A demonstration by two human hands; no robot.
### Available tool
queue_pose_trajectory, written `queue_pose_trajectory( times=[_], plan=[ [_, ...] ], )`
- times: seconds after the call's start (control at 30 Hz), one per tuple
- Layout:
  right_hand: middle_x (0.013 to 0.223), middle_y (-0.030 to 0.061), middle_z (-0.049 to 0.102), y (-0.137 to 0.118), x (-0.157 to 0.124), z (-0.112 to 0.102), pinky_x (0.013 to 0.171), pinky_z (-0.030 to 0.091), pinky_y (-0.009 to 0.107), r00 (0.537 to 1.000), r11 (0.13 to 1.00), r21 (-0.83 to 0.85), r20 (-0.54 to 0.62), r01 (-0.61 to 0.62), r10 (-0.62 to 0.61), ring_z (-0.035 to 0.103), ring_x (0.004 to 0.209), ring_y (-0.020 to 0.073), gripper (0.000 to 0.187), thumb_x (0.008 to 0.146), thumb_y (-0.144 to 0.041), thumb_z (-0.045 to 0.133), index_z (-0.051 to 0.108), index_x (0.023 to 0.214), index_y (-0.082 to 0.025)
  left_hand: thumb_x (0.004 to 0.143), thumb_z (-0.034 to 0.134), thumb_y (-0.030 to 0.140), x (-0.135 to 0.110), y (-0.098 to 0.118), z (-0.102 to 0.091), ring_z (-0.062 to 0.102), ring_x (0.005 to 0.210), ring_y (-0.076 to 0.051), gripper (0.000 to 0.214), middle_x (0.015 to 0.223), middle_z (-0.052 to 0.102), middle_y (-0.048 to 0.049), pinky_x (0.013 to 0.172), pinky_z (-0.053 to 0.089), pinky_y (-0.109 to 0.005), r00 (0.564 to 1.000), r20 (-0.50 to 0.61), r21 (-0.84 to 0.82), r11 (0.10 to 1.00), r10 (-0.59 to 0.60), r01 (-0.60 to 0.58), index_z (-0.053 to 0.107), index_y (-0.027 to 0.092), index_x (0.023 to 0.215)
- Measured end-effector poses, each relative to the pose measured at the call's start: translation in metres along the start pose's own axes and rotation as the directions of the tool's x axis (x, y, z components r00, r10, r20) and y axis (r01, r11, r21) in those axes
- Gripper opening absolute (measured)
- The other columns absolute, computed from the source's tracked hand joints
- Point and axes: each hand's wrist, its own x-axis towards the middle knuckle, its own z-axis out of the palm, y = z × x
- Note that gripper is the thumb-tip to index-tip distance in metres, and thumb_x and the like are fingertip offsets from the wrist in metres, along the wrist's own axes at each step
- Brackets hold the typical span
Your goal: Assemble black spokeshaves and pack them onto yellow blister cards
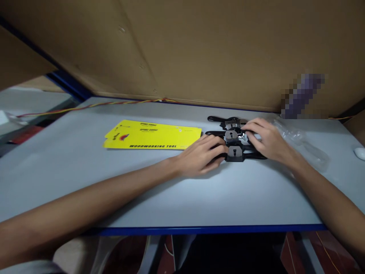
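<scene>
Three black spokeshaves with silver blade plates lie side by side on the table, one behind another. My left hand (203,155) curls its fingers over the left handle of the front spokeshave (235,153), whose right handle sticks out beneath my right hand. At the middle spokeshave (231,136), the thumb and fingers of my right hand (266,139) close around its right side, partly hiding it. The back spokeshave (232,124) has its left handle in plain sight, while my right fingers overlap its right end. Yellow cards (154,137) printed "Spoke Shave" and "Woodworking Tool" lie stacked left of my left hand.
Clear crumpled plastic (302,142) lies right of my right hand. A white rounded object (359,153) sits at the table's right edge. Red and yellow wires (114,102) run along the back, below a cardboard wall (199,49). The table's front edge (205,230) is blue.
</scene>
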Motion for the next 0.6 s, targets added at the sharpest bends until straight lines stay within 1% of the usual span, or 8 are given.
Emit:
queue_pose_trajectory(
  times=[0.03,0.1,0.17,0.3,0.37,0.47,0.53,0.6],
  plan=[
    [0.12,0.0164,0.075,0.005,-0.002,-0.004,0.104,0.052,0.051,0.999,0.994,-0.1,0.001,-0.038,0.038,0.069,0.115,0.0312,0.031,0.104,-0.024,0.047,0.074,0.118,-0.017,0.107,0.047,0.023,0.0,0.0,0.0,0.061,0.096,-0.022,0.02,0.11,0.069,-0.0105,0.082,0.05,-0.036,1.0,0.014,0.006,1.0,0.01,-0.01,0.063,0.018,0.118],
    [0.115,0.0181,0.074,0.015,-0.006,-0.011,0.101,0.053,0.053,0.987,0.957,-0.26,0.069,-0.126,0.148,0.069,0.112,0.0352,0.032,0.102,-0.027,0.051,0.075,0.119,-0.014,0.107,0.048,0.023,0.0,0.0,-0.001,0.06,0.1,-0.023,0.027,0.118,0.069,-0.0117,0.086,0.049,-0.037,0.998,0.056,0.014,1.0,0.026,-0.027,0.066,0.019,0.126],
    [0.113,0.018,0.073,0.02,-0.008,-0.014,0.098,0.054,0.053,0.959,0.931,-0.318,0.155,-0.18,0.238,0.069,0.11,0.0362,0.033,0.1,-0.031,0.056,0.075,0.121,-0.014,0.106,0.05,0.024,0.0,0.001,-0.002,0.059,0.105,-0.025,0.034,0.129,0.067,-0.0134,0.09,0.048,-0.04,0.993,0.107,0.04,0.998,0.046,-0.051,0.068,0.023,0.135],
    [0.113,0.0161,0.072,0.019,-0.006,-0.014,0.096,0.053,0.047,0.923,0.936,-0.245,0.227,-0.253,0.31,0.07,0.104,0.0313,0.031,0.1,-0.029,0.058,0.076,0.12,-0.015,0.106,0.053,0.028,0.001,0.003,-0.003,0.056,0.11,-0.029,0.042,0.142,0.063,-0.0143,0.095,0.045,-0.045,0.979,0.196,0.1,0.992,0.056,-0.076,0.068,0.029,0.145],
    [0.104,0.0124,0.075,0.016,-0.004,-0.012,0.09,0.054,0.043,0.898,0.925,-0.165,0.233,-0.343,0.374,0.07,0.094,0.0274,0.029,0.098,-0.025,0.061,0.076,0.121,-0.016,0.106,0.052,0.029,0.002,0.005,-0.003,0.056,0.112,-0.029,0.043,0.143,0.064,-0.0139,0.097,0.045,-0.046,0.976,0.211,0.135,0.988,0.043,-0.073,0.067,0.029,0.147],
    [0.087,0.0056,0.075,0.013,-0.001,-0.009,0.078,0.053,0.038,0.844,0.876,-0.015,0.26,-0.482,0.469,0.069,0.078,0.0231,0.037,0.095,-0.019,0.062,0.071,0.131,-0.017,0.107,0.051,0.03,0.002,0.007,-0.003,0.057,0.117,-0.031,0.042,0.143,0.066,-0.0145,0.098,0.045,-0.046,0.981,0.192,0.205,0.977,0.015,-0.055,0.068,0.026,0.146],
    [0.089,0.0064,0.076,0.014,-0.002,-0.008,0.077,0.053,0.038,0.84,0.865,-0.002,0.236,-0.502,0.489,0.069,0.078,0.023,0.037,0.094,-0.019,0.065,0.072,0.131,-0.017,0.106,0.052,0.031,0.001,0.008,-0.002,0.057,0.121,-0.032,0.043,0.143,0.066,-0.0151,0.099,0.046,-0.047,0.984,0.176,0.241,0.97,-0.016,-0.027,0.067,0.024,0.146],
    [0.098,0.0097,0.077,0.017,-0.003,-0.008,0.079,0.055,0.039,0.855,0.872,-0.05,0.176,-0.486,0.487,0.07,0.084,0.0244,0.036,0.091,-0.026,0.072,0.074,0.126,-0.017,0.106,0.053,0.034,0.0,0.009,-0.001,0.057,0.125,-0.033,0.045,0.143,0.067,-0.016,0.102,0.046,-0.049,0.986,0.16,0.26,0.966,-0.053,0.01,0.066,0.022,0.147]
  ],
)
